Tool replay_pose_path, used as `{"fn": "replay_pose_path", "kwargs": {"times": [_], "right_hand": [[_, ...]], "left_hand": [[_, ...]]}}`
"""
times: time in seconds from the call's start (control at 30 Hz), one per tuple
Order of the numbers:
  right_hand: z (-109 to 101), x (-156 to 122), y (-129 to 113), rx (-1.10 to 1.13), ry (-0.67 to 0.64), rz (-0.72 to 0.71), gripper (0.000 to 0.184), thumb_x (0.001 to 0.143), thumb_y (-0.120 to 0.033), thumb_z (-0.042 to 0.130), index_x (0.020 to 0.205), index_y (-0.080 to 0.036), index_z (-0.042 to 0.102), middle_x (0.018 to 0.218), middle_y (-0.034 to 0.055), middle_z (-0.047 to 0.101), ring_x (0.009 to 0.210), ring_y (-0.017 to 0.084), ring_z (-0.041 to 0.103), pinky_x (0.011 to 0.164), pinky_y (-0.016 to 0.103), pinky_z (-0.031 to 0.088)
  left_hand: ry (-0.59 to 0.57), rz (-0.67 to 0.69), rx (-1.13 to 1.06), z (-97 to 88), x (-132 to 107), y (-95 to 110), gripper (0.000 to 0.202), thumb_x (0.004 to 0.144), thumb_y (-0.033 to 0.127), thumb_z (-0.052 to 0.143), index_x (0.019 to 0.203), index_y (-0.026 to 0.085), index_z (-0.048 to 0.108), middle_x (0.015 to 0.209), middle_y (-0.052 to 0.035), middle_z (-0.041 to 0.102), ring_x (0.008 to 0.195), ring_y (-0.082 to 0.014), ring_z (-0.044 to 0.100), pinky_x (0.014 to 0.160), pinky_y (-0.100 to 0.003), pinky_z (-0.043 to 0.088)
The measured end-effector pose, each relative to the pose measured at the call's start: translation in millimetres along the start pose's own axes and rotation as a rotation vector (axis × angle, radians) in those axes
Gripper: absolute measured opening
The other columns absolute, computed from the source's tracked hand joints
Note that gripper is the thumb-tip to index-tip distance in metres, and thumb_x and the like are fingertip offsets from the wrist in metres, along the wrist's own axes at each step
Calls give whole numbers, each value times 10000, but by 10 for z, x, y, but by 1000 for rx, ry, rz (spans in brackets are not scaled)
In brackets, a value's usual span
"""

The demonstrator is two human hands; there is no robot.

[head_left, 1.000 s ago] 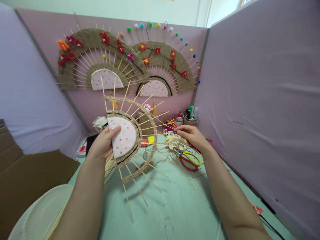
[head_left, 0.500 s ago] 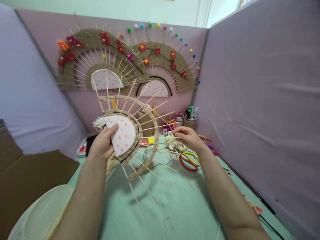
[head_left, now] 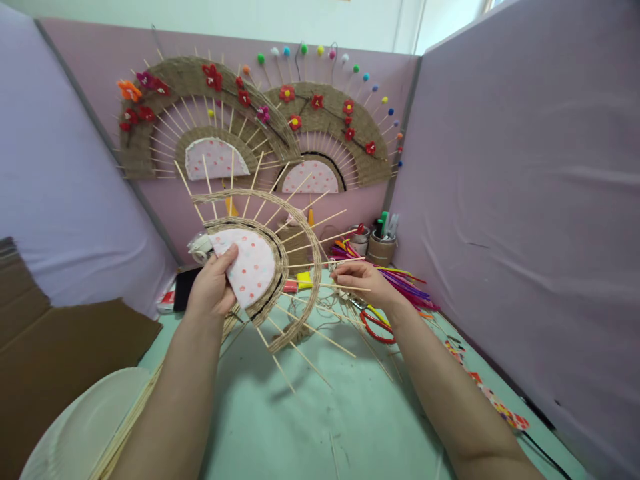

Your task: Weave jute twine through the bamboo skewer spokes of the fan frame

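My left hand (head_left: pixel 213 288) grips the pink dotted centre of a half-woven fan (head_left: pixel 260 267), held upright above the green table (head_left: pixel 345 413). Wooden skewers radiate from its centre through two bands of brown twine. My right hand (head_left: pixel 364 280) is closed in a pinch at the ends of the skewers on the fan's right side, fingers pressed together on a thin strand or skewer tip that I cannot make out. Loose twine trails down from the fan to the table.
Red-and-yellow scissors (head_left: pixel 375 323) lie just under my right hand. Coloured pipe cleaners (head_left: pixel 400 280), pen cups (head_left: pixel 381 243) and a tape roll (head_left: pixel 201 247) crowd the back. Two finished flower fans (head_left: pixel 280 127) hang on the pink wall. Paper plates (head_left: pixel 80 427) and cardboard (head_left: pixel 60 347) sit left.
The fan has turned anticlockwise and risen a little in my left hand. My right hand left the pale raffia bundle and came up left to the skewer tips.
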State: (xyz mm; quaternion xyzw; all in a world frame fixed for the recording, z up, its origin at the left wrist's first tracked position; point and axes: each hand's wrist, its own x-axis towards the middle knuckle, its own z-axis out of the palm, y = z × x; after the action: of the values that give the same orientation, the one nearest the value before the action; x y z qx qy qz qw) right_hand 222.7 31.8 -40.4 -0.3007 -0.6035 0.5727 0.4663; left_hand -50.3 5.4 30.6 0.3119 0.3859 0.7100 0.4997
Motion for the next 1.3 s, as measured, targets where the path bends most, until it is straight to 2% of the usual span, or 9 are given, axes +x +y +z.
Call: {"fn": "replay_pose_path", "kwargs": {"times": [0.2, 0.37, 0.57, 0.7, 0.8, 0.9, 1.07, 1.2, 1.3], "right_hand": [[-32, 1, -16, -9, 25, 5, 232, 653, -348, 767, 819, -191, 726, 757, 28, 664, 625, 113, 554, 586, 246, 419], [-46, -11, -44, -14, 57, 11, 245, 641, -361, 766, 815, -193, 724, 813, 39, 681, 650, 123, 574, 601, 253, 430], [-160, -44, -140, -172, 119, -18, 264, 692, -389, 715, 851, -178, 718, 709, 8, 636, 583, 94, 488, 545, 230, 365], [-206, -70, -226, -291, 175, -69, 259, 721, -396, 684, 846, -172, 714, 710, 9, 630, 599, 101, 474, 553, 240, 351], [-166, -79, -283, -350, 232, -114, 263, 725, -404, 675, 834, -168, 712, 720, 22, 634, 629, 121, 493, 576, 254, 366], [-100, -86, -325, -375, 243, -154, 274, 723, -426, 669, 824, -175, 709, 712, 23, 635, 643, 137, 508, 600, 270, 385], [-73, -91, -306, -277, 181, -145, 242, 715, -415, 687, 786, -184, 701, 746, 21, 639, 652, 130, 518, 617, 270, 396], [-75, -59, -198, -71, 130, -119, 269, 691, -433, 714, 793, -185, 694, 680, 12, 592, 601, 106, 475, 562, 245, 377], [0, -34, -121, 23, 74, -80, 302, 661, -453, 736, 776, -179, 688, 678, 10, 585, 574, 94, 453, 530, 229, 358]], "left_hand": [[-17, 22, -9, -39, 36, 1, 153, 810, 98, 562, 922, 174, 633, 847, -38, 728, 938, -195, 678, 848, -310, 554], [13, 50, 39, -41, 37, 17, 148, 778, 119, 610, 911, 182, 620, 906, -50, 723, 945, -207, 677, 843, -318, 553], [67, 85, 33, -83, 56, 91, 158, 738, 119, 642, 870, 204, 627, 880, -24, 728, 922, -213, 682, 799, -337, 580], [107, 139, 49, -117, 76, 123, 193, 742, 130, 647, 907, 228, 628, 957, -5, 724, 1007, -209, 653, 790, -314, 583], [163, 167, 29, -120, 81, 132, 247, 769, 109, 617, 970, 251, 620, 998, 16, 719, 1079, -195, 620, 790, -299, 584], [188, 195, 15, -113, 79, 133, 219, 782, 92, 592, 930, 252, 616, 1006, 21, 717, 1130, -195, 589, 798, -299, 583], [184, 217, -24, -107, 77, 131, 182, 775, 101, 613, 856, 264, 621, 975, 25, 722, 1171, -202, 559, 848, -323, 565], [174, 207, -85, -93, 79, 118, 211, 788, 103, 608, 928, 259, 629, 1001, 11, 719, 1150, -183, 576, 871, -305, 547], [184, 205, -183, -43, 62, 85, 226, 811, 100, 581, 992, 227, 629, 999, -17, 720, 1080, -164, 619, 883, -292, 532]]}}
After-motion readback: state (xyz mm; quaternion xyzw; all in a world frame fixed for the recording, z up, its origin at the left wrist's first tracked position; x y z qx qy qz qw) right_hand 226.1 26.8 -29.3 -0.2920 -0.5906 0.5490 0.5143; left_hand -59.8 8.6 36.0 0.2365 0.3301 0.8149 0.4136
